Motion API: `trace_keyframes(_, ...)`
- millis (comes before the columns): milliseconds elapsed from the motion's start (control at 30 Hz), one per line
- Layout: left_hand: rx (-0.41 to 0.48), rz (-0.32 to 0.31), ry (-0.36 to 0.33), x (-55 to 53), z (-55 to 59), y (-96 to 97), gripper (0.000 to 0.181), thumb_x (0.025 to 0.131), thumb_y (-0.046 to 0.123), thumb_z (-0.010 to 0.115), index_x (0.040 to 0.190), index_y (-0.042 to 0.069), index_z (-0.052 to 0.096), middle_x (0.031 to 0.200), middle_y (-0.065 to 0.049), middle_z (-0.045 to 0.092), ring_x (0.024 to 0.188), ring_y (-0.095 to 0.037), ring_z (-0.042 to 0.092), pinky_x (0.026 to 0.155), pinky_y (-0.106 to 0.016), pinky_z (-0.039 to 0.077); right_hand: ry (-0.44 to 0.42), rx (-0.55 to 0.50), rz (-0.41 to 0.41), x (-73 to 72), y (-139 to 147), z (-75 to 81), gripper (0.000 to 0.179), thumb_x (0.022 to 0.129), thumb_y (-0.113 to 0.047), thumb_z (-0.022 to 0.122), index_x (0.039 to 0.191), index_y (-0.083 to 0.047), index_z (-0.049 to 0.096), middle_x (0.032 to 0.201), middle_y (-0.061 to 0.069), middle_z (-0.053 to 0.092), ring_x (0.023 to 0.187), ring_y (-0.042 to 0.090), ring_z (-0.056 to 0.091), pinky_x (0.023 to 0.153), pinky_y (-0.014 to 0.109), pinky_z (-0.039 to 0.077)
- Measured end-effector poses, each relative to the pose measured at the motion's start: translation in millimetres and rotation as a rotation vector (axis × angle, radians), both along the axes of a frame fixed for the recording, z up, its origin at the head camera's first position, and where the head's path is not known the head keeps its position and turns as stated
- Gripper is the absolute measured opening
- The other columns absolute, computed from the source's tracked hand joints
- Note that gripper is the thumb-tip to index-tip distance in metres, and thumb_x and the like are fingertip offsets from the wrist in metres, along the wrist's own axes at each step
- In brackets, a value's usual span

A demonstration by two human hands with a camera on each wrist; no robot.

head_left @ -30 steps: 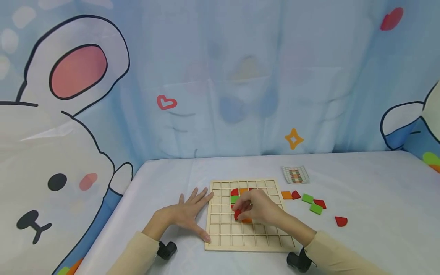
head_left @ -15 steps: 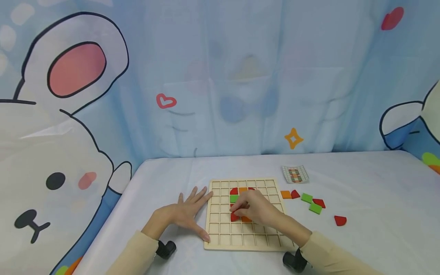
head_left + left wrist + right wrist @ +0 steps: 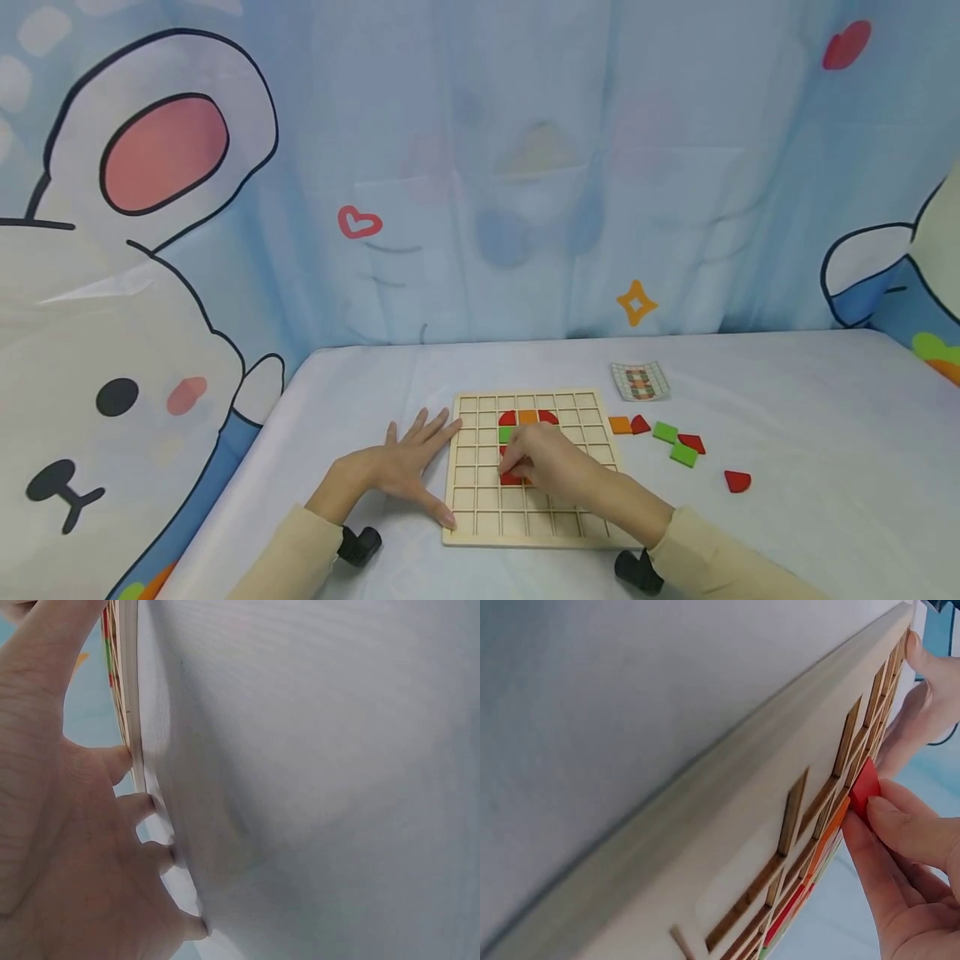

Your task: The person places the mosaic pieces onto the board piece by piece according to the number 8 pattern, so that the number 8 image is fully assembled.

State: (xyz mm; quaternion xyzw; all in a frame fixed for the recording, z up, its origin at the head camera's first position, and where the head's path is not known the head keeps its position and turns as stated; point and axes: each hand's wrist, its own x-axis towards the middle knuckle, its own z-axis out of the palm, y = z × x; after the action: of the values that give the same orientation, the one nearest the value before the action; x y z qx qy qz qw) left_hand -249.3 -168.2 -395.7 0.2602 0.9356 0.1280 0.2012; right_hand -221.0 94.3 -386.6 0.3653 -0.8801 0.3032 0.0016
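White-clothed table [image 3: 810, 467]: gridded wooden board [image 3: 514, 522], cells [image 3: 487, 499] holding red, orange and green tiles [image 3: 528, 417]; right hand [image 3: 552, 464] pinching a red tile [image 3: 864, 789] at eight o'clock of centre, left hand [image 3: 401, 469] spread against the nine-o'clock edge; loose tiles [image 3: 683, 455] toward three o'clock

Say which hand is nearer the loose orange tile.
Right. The right hand is over the board, left of the orange tile; the left hand is at the board's left edge, farther off.
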Motion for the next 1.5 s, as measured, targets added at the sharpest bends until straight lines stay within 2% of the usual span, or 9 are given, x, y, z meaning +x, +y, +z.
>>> trace_keyframes(267, -0.006, -0.007, 0.006, 0.0, -1.8, 2.1, 0.131, 0.076, 0.06, 0.089, 0.17, 0.022, 0.006, 0.177, -0.008, -0.003, 0.161, -0.035, -0.009, 0.122, -0.072, -0.002, 0.059, 0.045, 0.002, 5.1, -0.1, -0.9, 0.016, 0.084, 0.012, 0.079, 0.09, -0.001, 0.084, 0.085, -0.001, 0.072, 0.081, 0.012, 0.068, 0.074, 0.019, 0.059)
trace_keyframes(567, -0.004, -0.006, 0.009, -0.4, 0.0, 2.5, 0.131, 0.076, 0.059, 0.089, 0.17, 0.022, 0.006, 0.177, -0.008, -0.004, 0.161, -0.035, -0.01, 0.122, -0.072, -0.003, 0.171, 0.089, 0.003, 8.0, -2.3, -0.8, 0.016, 0.084, 0.013, 0.079, 0.092, 0.0, 0.084, 0.088, 0.005, 0.075, 0.084, 0.016, 0.071, 0.075, 0.02, 0.06)
trace_keyframes(833, -0.007, -0.009, 0.013, -1.6, 3.2, 3.4, 0.131, 0.076, 0.06, 0.089, 0.17, 0.023, 0.005, 0.177, -0.007, -0.004, 0.161, -0.034, -0.01, 0.122, -0.071, -0.003, 0.185, 0.136, -0.021, 8.6, -4.5, 1.4, 0.017, 0.084, 0.014, 0.079, 0.091, 0.0, 0.084, 0.085, 0.005, 0.074, 0.078, 0.012, 0.066, 0.072, 0.019, 0.059)
trace_keyframes(1000, -0.001, -0.014, 0.014, -2.4, 5.0, 4.5, 0.131, 0.076, 0.059, 0.089, 0.17, 0.022, 0.006, 0.177, -0.007, -0.004, 0.161, -0.035, -0.01, 0.121, -0.072, -0.004, 0.175, 0.187, -0.058, 8.2, -5.9, 3.8, 0.015, 0.082, 0.014, 0.08, 0.089, 0.002, 0.084, 0.085, 0.006, 0.074, 0.081, 0.017, 0.069, 0.073, 0.023, 0.061)
trace_keyframes(1133, -0.008, -0.011, 0.019, -2.7, 4.4, 3.9, 0.131, 0.076, 0.06, 0.089, 0.17, 0.023, 0.006, 0.177, -0.007, -0.004, 0.161, -0.035, -0.01, 0.122, -0.071, -0.003, 0.14, 0.154, -0.056, 6.2, -5.8, 3.7, 0.014, 0.082, 0.014, 0.081, 0.087, 0.001, 0.083, 0.082, 0.004, 0.072, 0.08, 0.016, 0.069, 0.073, 0.023, 0.061)
trace_keyframes(1267, -0.01, -0.001, 0.018, -3.0, 2.2, 2.0, 0.131, 0.075, 0.059, 0.09, 0.17, 0.024, 0.007, 0.177, -0.007, -0.002, 0.161, -0.035, -0.009, 0.121, -0.072, -0.003, 0.143, 0.14, -0.027, 6.3, -6.0, 2.7, 0.013, 0.083, 0.012, 0.081, 0.088, 0.0, 0.083, 0.082, 0.001, 0.07, 0.077, 0.013, 0.065, 0.074, 0.021, 0.059)
trace_keyframes(1433, -0.007, 0.002, 0.011, -1.2, -0.9, 0.7, 0.131, 0.075, 0.059, 0.09, 0.17, 0.023, 0.007, 0.177, -0.008, -0.001, 0.161, -0.036, -0.008, 0.121, -0.073, -0.001, 0.138, 0.118, 0.01, 11.6, 0.7, 3.0, 0.017, 0.085, 0.013, 0.078, 0.09, -0.003, 0.083, 0.088, 0.0, 0.068, 0.08, 0.011, 0.063, 0.075, 0.021, 0.058)
trace_keyframes(1500, -0.007, 0.003, 0.007, -1.0, -1.4, 0.4, 0.131, 0.076, 0.06, 0.089, 0.17, 0.023, 0.007, 0.177, -0.008, -0.002, 0.161, -0.035, -0.009, 0.121, -0.073, -0.002, 0.126, 0.118, -0.001, 15.7, 7.4, 5.2, 0.019, 0.086, 0.013, 0.078, 0.091, -0.005, 0.083, 0.092, -0.002, 0.067, 0.082, 0.011, 0.063, 0.075, 0.023, 0.058)
